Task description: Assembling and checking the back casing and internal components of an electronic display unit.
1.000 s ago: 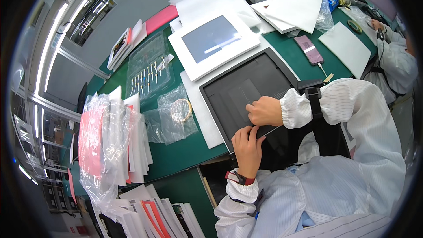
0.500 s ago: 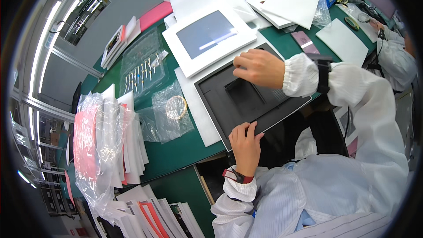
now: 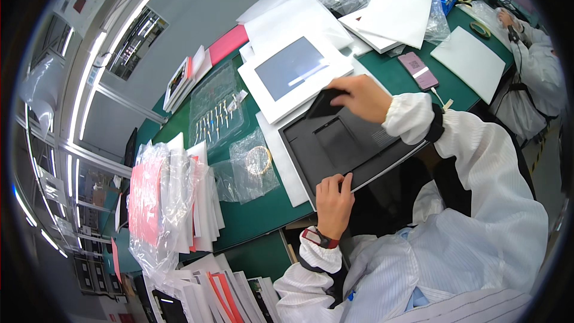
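Here, pinching a black cover (image 3: 323, 105) in the right hand (image 3: 363, 98), with the recess (image 3: 338, 139) at seven o'clock from there. Resting the left hand (image 3: 335, 204), loosely open, on the panel (image 3: 304, 158).

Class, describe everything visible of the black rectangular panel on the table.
The black rectangular panel looks like matte plastic, with a thin pale outer edge, raised rim, small print and a rectangular recess near its middle. It lies flat, a white sheet showing along its left. The left hand touches its near edge; the right hand, holding a black piece, hides part of its far side.
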`<control>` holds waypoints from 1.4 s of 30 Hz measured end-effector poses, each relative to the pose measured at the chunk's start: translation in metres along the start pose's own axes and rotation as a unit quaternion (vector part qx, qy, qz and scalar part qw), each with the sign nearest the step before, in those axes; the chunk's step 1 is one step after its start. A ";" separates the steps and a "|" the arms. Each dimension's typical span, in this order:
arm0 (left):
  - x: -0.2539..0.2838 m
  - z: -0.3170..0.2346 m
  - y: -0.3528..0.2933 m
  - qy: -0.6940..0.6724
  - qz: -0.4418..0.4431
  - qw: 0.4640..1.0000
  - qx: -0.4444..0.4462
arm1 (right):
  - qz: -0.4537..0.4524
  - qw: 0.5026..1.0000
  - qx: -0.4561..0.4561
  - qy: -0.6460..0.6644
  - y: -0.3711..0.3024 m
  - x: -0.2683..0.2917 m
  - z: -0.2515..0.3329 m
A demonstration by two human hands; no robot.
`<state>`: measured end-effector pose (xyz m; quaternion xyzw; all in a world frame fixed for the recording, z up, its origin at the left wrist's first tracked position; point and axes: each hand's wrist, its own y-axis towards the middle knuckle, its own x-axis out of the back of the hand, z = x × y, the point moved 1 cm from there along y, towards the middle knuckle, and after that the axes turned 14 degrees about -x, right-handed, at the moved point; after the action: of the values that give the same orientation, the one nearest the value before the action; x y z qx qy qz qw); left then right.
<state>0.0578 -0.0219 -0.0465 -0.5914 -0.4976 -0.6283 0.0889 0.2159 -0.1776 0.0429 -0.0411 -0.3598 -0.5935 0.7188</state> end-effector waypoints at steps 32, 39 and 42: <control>0.050 -0.008 0.098 -0.447 -0.215 0.844 0.202 | -0.096 0.830 -0.272 0.478 -0.116 0.091 -0.101; 0.028 0.003 0.072 -0.541 -0.095 0.813 0.193 | -0.261 0.718 -0.278 0.582 -0.174 0.208 -0.216; 0.027 0.010 0.053 -0.518 -0.092 0.817 0.238 | -0.323 0.672 -0.333 0.578 -0.184 0.262 -0.315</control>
<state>0.0939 -0.0272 0.0018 -0.7414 -0.6562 -0.0965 -0.1016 0.2105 -0.6002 -0.1091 0.1926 0.3582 -0.7738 0.4856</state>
